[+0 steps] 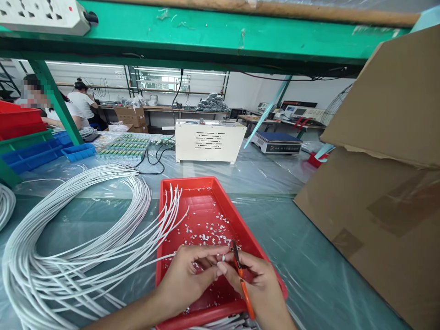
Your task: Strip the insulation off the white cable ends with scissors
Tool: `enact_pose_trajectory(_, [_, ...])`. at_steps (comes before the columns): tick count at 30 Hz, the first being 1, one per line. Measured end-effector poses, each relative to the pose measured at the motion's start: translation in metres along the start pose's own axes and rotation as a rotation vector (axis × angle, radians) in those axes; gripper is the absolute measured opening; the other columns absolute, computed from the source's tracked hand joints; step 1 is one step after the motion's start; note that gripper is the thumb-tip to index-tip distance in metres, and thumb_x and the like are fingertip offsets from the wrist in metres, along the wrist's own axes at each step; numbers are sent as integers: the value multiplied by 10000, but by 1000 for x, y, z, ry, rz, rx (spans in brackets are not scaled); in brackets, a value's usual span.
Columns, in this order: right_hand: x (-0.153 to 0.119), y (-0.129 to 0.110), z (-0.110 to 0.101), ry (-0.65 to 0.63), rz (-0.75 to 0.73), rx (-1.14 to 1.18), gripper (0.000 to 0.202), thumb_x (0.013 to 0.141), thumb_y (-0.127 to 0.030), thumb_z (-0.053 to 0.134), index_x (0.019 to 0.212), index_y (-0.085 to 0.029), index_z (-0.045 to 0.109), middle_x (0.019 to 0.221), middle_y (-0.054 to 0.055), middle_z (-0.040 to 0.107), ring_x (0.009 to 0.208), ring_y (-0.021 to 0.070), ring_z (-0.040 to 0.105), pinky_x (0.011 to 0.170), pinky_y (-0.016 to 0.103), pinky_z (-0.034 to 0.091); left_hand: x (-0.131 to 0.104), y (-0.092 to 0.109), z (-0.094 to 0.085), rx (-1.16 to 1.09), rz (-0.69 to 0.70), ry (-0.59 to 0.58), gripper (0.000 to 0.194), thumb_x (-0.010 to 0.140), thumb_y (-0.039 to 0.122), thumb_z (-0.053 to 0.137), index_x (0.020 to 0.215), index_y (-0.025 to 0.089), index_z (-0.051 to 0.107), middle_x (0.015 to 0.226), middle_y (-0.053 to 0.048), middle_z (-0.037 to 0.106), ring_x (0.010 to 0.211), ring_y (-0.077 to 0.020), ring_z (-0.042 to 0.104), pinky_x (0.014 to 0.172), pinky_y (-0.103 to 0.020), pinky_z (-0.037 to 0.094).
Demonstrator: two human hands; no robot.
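Note:
Over the front half of a red tray point(240, 215), my left hand point(192, 275) pinches the end of a white cable point(161, 260). My right hand point(256, 279) meets it fingertip to fingertip at the cable's end, its thumb and index finger closed there. Orange-handled cutters point(245, 293) lie in my right hand, with their dark blades pointing up and away. Small white and silvery scraps point(209, 236) are scattered on the tray's bottom. A big coil of white cables point(30, 238) lies to the left, several loose ends reaching over the tray's left edge.
Behind the tray stand a cream metal box point(210, 142) and a scale point(277, 143). Cardboard point(378, 206) rises at the right. Blue bins point(79, 152) and a green post stand left; a green shelf beam point(220, 32) crosses above. People sit at the back left.

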State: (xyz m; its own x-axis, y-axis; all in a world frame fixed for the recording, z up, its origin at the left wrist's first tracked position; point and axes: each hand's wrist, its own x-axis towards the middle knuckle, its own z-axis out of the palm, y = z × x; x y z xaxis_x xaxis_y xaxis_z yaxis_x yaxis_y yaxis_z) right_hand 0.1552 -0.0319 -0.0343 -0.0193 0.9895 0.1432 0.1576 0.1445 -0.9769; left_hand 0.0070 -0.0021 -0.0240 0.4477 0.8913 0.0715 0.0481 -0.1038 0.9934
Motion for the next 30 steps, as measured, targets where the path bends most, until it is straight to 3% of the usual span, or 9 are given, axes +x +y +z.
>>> enact_pose_trajectory(8, [0,0,3,55,1,46,124,645,-260,733,724,-166,717,639,19,658,594,174,546,573,252,448,-3,4,0,-13,36,46,262,713,91,615,940,188,703,868,-44,727,777,-174,659,728,-257,503])
enact_pose_trajectory(17, [3,4,3,56,58,114,145,586,-267,767,634,-161,681,526,-22,556,500,127,464,522,236,411,-4,9,-2,67,98,42,243,737,124,628,951,212,701,882,-45,724,796,-175,658,740,-255,492])
enact_pose_trajectory(22, [2,1,-6,44,-148,-282,205,725,-307,651,593,-171,573,579,9,540,553,153,483,534,251,391,-3,9,-4,76,59,55,223,737,120,618,925,197,712,826,-44,724,744,-167,643,700,-246,485])
enact_pose_trajectory(25, [4,-2,-17,64,-318,-585,255,728,-360,639,598,-192,500,576,4,509,557,160,473,569,277,397,-1,9,-7,70,15,37,223,745,190,627,955,175,701,786,-55,717,712,-165,622,651,-244,479])
enact_pose_trajectory(30, [9,-4,-26,92,-534,-879,411,743,-388,619,511,-207,331,450,-80,374,420,89,348,727,316,398,1,9,-12,-26,-39,-11,254,727,229,652,962,142,694,820,-71,712,708,-163,614,633,-245,477])
